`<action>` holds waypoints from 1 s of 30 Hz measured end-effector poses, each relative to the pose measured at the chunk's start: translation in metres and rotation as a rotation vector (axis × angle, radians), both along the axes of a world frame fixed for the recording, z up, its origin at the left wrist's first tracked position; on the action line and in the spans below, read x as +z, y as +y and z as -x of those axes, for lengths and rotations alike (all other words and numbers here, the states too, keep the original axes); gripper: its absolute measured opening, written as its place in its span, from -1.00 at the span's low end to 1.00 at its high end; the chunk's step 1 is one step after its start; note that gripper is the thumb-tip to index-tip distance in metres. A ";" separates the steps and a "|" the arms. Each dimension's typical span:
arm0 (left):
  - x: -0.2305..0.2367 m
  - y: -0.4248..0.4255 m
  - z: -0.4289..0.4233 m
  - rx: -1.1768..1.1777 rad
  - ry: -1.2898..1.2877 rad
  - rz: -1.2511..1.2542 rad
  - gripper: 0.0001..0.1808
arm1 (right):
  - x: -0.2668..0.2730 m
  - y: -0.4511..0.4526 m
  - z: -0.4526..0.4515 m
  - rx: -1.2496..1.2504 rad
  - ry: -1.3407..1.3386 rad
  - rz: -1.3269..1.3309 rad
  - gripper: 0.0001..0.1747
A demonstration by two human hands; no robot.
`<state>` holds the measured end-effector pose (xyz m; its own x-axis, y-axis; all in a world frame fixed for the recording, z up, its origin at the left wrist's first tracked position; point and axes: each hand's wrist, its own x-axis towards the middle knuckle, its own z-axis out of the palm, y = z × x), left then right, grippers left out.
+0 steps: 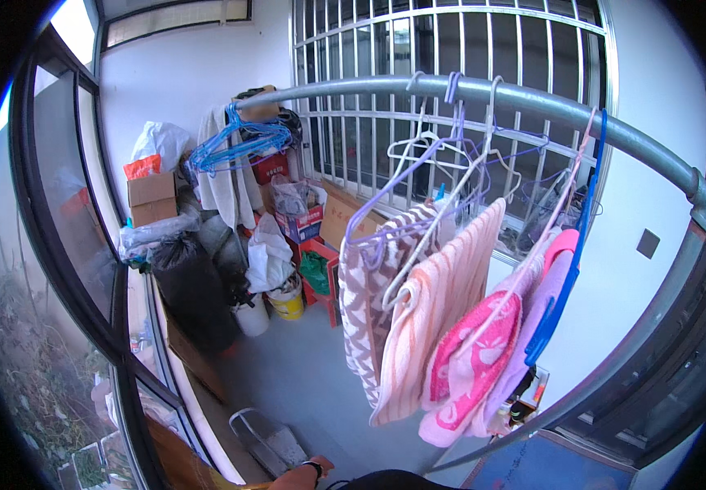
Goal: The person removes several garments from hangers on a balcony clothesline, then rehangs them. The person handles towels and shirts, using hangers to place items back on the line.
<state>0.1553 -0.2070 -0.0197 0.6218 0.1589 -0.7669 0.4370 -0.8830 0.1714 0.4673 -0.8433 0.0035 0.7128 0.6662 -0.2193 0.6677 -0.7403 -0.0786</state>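
My left hand shows small at the bottom edge, a dark band around its wrist. It is above the grey floor, close to a metal-framed folding cart or dustpan-like thing; its fingers are too small to read. My right hand is out of view. Before me, small towels hang on hangers from a metal rail. They are a brown-and-white patterned towel, a peach striped towel, a pink towel with a light print and a lilac towel. A blue hanger hangs at the right end.
Bunched blue hangers and a grey cloth hang at the rail's far end. Beneath stand cardboard boxes, bags, a white bucket and a yellow bucket. Windows line the left; a barred window is behind.
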 end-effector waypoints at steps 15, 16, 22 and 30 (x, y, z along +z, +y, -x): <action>0.049 -0.078 -0.022 0.311 -0.309 -0.161 -0.78 | 0.173 0.168 -0.055 0.119 1.063 0.019 -0.72; 0.056 -0.091 -0.026 0.341 -0.346 -0.138 -0.76 | 0.173 0.181 -0.056 0.175 1.104 0.053 -0.71; 0.066 -0.125 -0.041 0.545 -0.598 0.073 -0.62 | 0.146 0.260 -0.057 0.658 1.062 0.109 -0.69; 0.034 -0.056 -0.041 0.622 -0.509 0.281 -0.49 | 0.173 0.429 0.009 0.203 1.314 0.113 -0.82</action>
